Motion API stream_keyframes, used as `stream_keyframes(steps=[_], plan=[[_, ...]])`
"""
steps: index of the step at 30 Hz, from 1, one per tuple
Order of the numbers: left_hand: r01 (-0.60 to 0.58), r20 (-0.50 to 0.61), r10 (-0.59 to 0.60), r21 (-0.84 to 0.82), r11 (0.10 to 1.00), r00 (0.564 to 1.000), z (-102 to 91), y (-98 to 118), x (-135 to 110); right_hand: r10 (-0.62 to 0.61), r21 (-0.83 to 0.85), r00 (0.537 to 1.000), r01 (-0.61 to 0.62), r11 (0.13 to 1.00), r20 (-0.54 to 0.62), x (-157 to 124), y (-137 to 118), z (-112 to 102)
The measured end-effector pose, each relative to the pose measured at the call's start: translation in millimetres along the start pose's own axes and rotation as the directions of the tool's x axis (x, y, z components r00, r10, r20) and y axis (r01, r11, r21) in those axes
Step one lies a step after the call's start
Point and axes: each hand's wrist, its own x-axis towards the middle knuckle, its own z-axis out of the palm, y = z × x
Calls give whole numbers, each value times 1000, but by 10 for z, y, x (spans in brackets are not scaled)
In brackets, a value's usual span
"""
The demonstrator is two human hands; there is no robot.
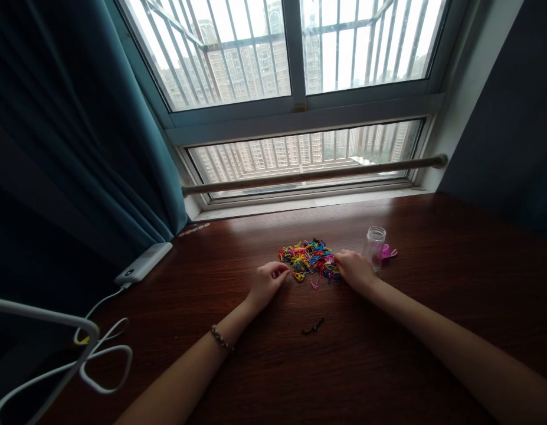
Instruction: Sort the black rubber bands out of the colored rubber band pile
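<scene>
A heap of small multicoloured plastic pins [309,255], looking like locking stitch markers, lies on the dark wooden table. At its left edge is my left hand [268,282], thumb and fingertips pinched together; whatever may be between them is too small to make out. My right hand [356,271] reaches the heap's right side with its fingers closed, their tips partly hidden among the pins. One pink pin [314,283] lies just in front of the heap. Nearer to me rests a short black chain of linked pins [313,326].
A clear open jar [374,243] stands upright just behind my right hand, with a pink lid [388,252] beside it. On the left are a white power bank [144,263] and its looped white cable [105,349]. A curtain [140,147] hangs beside the barred window.
</scene>
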Motion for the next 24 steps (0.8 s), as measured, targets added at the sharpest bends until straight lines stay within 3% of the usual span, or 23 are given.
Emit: stream_keyframes(steps=[8,15,20,24], plan=[[-114,132,101,96,989,986,11,-3,-17,-2,7,999,2,1000,-52,-32,-59,-12],[-233,140,207,209,950,968,60,14,-35,48,187,993,-28,982,-103,-9,-63,-32],[-311,166,271,309,899,948,93,31,-27,36,224,993,-9,975,-115,3,-58,-33],[-292,108,271,324,900,956,87,42,-45,-1,226,991,30,974,-130,0,-44,-34]])
